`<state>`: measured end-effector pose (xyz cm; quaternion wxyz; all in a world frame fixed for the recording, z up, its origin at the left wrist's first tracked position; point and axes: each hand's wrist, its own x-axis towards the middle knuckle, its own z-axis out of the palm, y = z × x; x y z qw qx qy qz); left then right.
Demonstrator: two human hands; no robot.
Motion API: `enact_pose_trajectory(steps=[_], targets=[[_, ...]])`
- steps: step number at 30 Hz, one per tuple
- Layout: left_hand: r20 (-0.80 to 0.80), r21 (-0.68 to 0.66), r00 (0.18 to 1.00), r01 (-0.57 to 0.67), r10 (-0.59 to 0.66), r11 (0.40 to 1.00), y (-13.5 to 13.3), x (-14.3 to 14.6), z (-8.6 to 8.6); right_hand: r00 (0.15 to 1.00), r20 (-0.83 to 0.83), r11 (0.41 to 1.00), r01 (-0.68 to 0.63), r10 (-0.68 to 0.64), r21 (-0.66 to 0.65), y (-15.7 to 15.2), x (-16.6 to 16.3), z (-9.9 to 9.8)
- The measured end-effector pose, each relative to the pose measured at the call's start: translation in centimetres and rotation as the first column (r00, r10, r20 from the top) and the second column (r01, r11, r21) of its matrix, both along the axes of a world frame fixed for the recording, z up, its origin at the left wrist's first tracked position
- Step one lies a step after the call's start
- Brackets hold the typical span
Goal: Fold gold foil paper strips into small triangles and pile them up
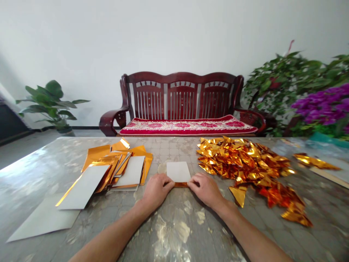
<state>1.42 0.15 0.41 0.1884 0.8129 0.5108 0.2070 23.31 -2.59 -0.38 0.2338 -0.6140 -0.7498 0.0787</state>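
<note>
A sheet of gold foil paper (178, 171) lies white side up on the table in front of me. Its near edge is folded over into a narrow gold strip. My left hand (159, 186) pinches the left end of that strip between thumb and fingers. At the right end, my right hand (205, 186) pinches the strip the same way. To the left lies a loose stack of foil paper sheets (133, 171), some gold side up and some white. A heap of folded gold foil pieces (240, 160) spreads out on the right.
The table (169, 233) has a glossy floral cover. A larger pale sheet (46, 218) lies at the near left. Clear plastic and a teal wrapper (329, 140) are at the far right, near purple flowers (321, 103). Behind the table stands a wooden bench (182, 98).
</note>
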Motion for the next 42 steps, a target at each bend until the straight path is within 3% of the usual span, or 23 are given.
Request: enact_pose_trajectory(steps=[5, 14, 31, 42], targets=[[0.041, -0.003, 0.998, -0.047, 0.047, 0.999, 0.12, -0.35, 0.11, 0.999, 0.028, 1.000, 0.019, -0.019, -0.013, -0.11, -0.23, 0.13], [-0.050, 0.021, 0.994, -0.097, 0.097, 0.995, -0.28, -0.43, 0.31, 0.997, 0.076, 1.000, 0.024, -0.024, -0.003, -0.09, -0.43, 0.32], [-0.135, 0.101, 0.984, -0.103, 0.117, 0.990, -0.44, -0.37, 0.11, 0.992, 0.118, 0.999, 0.045, -0.046, 0.009, -0.13, -0.63, 0.32], [-0.213, 0.141, 0.970, -0.087, 0.116, 0.986, -0.56, -0.32, 0.16, 0.963, 0.268, 0.998, -0.004, -0.013, 0.063, 0.15, -0.01, -0.21]])
